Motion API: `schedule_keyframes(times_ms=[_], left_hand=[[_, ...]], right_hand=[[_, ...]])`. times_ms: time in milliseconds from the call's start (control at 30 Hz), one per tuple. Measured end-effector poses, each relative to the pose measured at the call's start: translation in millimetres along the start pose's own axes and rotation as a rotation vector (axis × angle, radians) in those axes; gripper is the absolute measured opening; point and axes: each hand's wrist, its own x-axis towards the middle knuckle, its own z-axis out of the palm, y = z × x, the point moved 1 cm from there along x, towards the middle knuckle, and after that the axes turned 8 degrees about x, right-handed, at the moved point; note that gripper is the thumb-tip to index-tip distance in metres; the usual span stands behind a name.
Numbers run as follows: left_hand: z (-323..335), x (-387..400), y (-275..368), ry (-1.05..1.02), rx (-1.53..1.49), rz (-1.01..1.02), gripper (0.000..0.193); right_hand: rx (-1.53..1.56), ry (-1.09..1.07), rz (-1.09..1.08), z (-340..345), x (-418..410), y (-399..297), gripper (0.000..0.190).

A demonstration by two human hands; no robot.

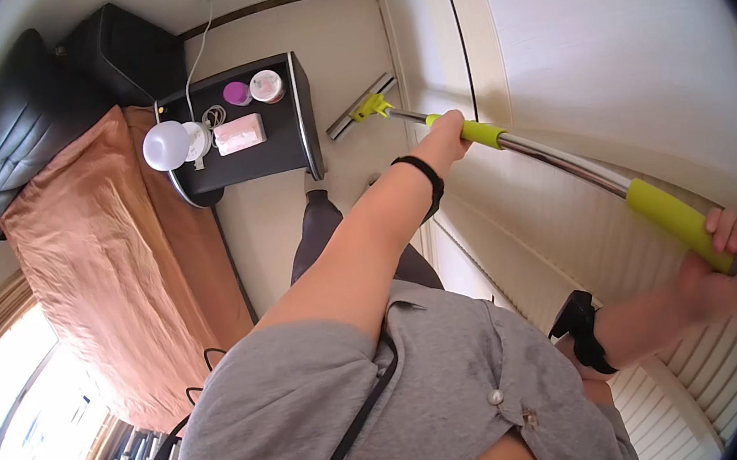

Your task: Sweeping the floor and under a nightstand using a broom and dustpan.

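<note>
A long-handled floor squeegee or mop with a steel pole (564, 163) and lime-green grips runs diagonally across the view. My left hand (450, 137) is wrapped around its lower green grip (484, 134). At the pole's upper end, my right hand (724, 259) holds the thicker green grip (671, 220) and is slightly blurred. The narrow grey head (362, 107) with its green joint lies at floor level between a black bedside table (281, 140) and the white cabinet doors (429, 50). Whether the head's full edge touches the floor cannot be told.
On the bedside table are a white lamp (166, 146), a pink tissue pack (239, 134), a purple-lidded jar (237, 93), a white-lidded jar (267, 86) and a cable (214, 116). A bed with an orange-brown sheet (105, 276) stands left, and louvred panels (723, 366) line the right.
</note>
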Motion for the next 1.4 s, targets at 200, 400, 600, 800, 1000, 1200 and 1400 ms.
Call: schedule_keyframes(times_ms=[200,400,600,800,1000,1200,1400], left_hand=[[-17.8,-1.6,-8.7,-0.2,0.141,-0.023,0.033],[-80.9,-44.3,25.6,-0.329,0.716,0.049,0.052],[-246.9,-115.8,132.9,-0.389,0.916,-0.029,0.031],[-459.5,-182.1,230.9,-0.014,1.043,-0.028,0.03],[-630.5,-184.6,280.2,0.389,0.979,0.044,0.029],[-660.0,-182.2,269.2,0.55,0.776,0.192,0.027],[-638.7,-180.9,252.5,0.486,0.758,0.139,0.028]], right_hand=[[-0.271,0.426,-0.141,26.2,-31.3,24.7,0.013],[-0.905,0.504,0.35,0.8,-75.9,30.4,0.028],[-0.42,0.786,0.404,14.8,-106.9,65.9,0.033],[-0.234,1.027,0.632,-13.8,-127.5,138.0,0.039],[-0.054,1.195,0.817,-6.6,-154.7,202.5,0.049],[-0.179,1.119,0.765,-19.0,-159.9,237.5,0.037],[-0.365,0.573,0.585,117.5,-84.1,240.9,0.024]])
